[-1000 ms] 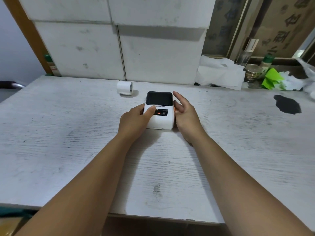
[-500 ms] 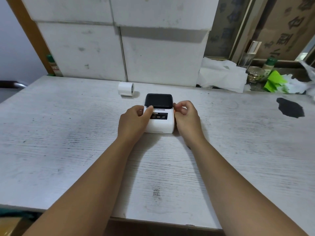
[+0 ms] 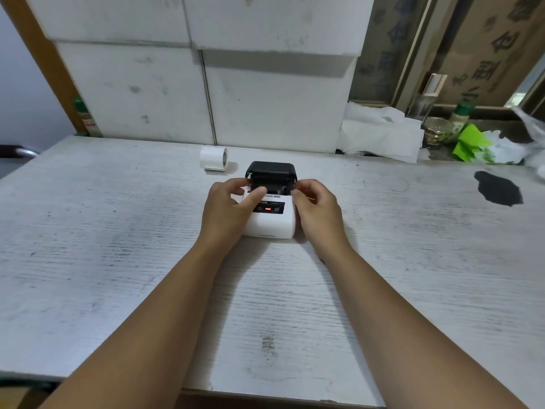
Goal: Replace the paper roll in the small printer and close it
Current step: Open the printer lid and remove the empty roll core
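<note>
A small white printer (image 3: 269, 224) sits in the middle of the white table (image 3: 118, 246). Its black lid (image 3: 271, 170) is tilted up and back, showing a dark cavity beneath. My left hand (image 3: 228, 209) grips the printer's left side, thumb lying across the top near the lid's front edge. My right hand (image 3: 317, 209) holds the right side, fingers curled at the lid's right corner. A red light shows on the black control strip (image 3: 269, 207). A white paper roll (image 3: 213, 157) lies on its side behind and left of the printer, apart from it.
White foam blocks (image 3: 206, 93) stand along the table's back edge. Crumpled white paper (image 3: 380, 134), a glass jar (image 3: 436, 131), a green-capped bottle (image 3: 460, 119) and green scraps (image 3: 469, 143) crowd the back right. A black patch (image 3: 498, 188) marks the table at right.
The black lid was flat on the printer and now stands lifted at the front. Both hands have moved up to the lid's front corners.
</note>
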Motion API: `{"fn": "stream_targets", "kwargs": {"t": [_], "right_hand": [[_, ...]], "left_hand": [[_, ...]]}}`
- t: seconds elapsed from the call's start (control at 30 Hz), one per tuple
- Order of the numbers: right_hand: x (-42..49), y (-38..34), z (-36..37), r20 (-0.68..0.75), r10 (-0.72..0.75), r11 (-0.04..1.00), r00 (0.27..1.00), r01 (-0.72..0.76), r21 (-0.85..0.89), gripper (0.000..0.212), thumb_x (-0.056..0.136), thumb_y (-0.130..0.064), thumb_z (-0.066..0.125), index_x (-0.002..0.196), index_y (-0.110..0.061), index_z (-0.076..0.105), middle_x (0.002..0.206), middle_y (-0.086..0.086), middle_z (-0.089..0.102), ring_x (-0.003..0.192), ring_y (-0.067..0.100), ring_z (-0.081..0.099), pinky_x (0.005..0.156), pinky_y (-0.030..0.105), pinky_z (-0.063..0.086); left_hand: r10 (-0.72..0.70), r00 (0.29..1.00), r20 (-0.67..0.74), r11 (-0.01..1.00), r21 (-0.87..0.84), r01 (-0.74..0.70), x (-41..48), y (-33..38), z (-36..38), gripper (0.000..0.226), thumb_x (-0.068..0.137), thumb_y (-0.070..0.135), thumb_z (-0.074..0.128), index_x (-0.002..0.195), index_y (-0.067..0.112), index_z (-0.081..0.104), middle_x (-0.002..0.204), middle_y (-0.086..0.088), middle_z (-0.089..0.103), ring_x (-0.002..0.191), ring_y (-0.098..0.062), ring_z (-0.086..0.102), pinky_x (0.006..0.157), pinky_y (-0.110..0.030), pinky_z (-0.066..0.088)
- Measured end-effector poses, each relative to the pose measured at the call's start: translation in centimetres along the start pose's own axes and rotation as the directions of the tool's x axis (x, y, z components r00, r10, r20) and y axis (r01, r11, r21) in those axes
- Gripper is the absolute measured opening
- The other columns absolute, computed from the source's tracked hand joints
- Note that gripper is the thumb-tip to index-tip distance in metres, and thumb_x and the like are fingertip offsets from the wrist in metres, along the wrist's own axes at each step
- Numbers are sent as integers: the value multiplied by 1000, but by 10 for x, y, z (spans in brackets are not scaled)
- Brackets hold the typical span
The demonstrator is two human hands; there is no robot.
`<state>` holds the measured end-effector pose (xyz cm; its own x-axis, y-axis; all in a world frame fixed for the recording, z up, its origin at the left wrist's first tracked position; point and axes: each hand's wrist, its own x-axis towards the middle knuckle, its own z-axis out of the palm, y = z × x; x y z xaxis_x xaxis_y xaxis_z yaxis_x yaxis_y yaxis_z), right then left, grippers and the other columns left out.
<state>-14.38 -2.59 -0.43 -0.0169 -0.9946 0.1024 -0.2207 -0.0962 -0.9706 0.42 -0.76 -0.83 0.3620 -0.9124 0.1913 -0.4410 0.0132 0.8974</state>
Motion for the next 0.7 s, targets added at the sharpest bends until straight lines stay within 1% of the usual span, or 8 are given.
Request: {"fn": "stream_targets", "kwargs": {"t": [0.07,0.13,0.23,0.3,0.47,0.6,0.67,0.7], "right_hand": [[1,0,1,21,-1,1000,1000,1,10,28,90,-19,50,112,-30,63,96,-17,65,96,9,63,88,27,48],[1,1,3,51,-8,1000,999,8,-13,38,90,-23,47,124,-37,57,107,-8,63,96,10,62,92,29,47],[3,2,7,82,-20,999,996,24,-44,48,83,-31,41,128,-44,52,117,5,59,97,13,61,97,35,46],[4,1,6,100,-24,998,995,30,-64,46,87,-28,43,130,-44,50,124,5,56,104,13,60,98,36,46],[9,-3,0,165,-45,990,985,67,-126,53,90,-32,52,138,-50,35,118,3,48,99,7,54,93,27,39],[12,-3,2,157,-64,997,986,71,-43,64,90,-14,47,143,-44,30,127,-2,35,101,-3,46,98,25,34],[14,-4,1,136,-54,998,989,56,-7,68,86,-7,46,143,-42,32,130,-6,32,109,5,47,103,29,38],[14,-4,-1,135,-41,999,990,40,12,70,84,-5,45,143,-41,33,131,-6,32,108,3,46,100,25,39]], "left_hand": [[10,999,44,1000,4,-10,-1,0,2,46,84,40,63,129,35,51,112,4,46,75,-4,47,73,-20,38],[24,996,81,999,-24,-22,-2,1,2,52,86,37,61,135,42,41,114,5,42,78,-3,45,74,-16,36],[26,993,119,999,-47,-20,-1,2,1,56,88,35,59,137,47,35,117,6,42,75,-3,44,72,-16,36],[33,990,140,998,-56,-25,-1,2,0,60,88,35,59,138,51,30,116,6,42,75,-5,44,71,-20,37],[2,990,144,997,-78,9,3,2,-2,77,85,36,63,140,56,13,102,13,39,73,-6,42,69,-19,36],[69,985,157,996,-68,-59,2,3,1,60,86,30,63,135,46,34,109,15,42,73,-5,45,69,-11,38],[131,968,212,991,-45,-124,0,3,2,39,86,27,63,122,36,51,120,13,47,89,3,50,70,0,35],[159,956,247,987,-37,-155,-1,3,3,29,86,27,63,114,33,56,120,11,49,97,8,49,72,1,34]]}}
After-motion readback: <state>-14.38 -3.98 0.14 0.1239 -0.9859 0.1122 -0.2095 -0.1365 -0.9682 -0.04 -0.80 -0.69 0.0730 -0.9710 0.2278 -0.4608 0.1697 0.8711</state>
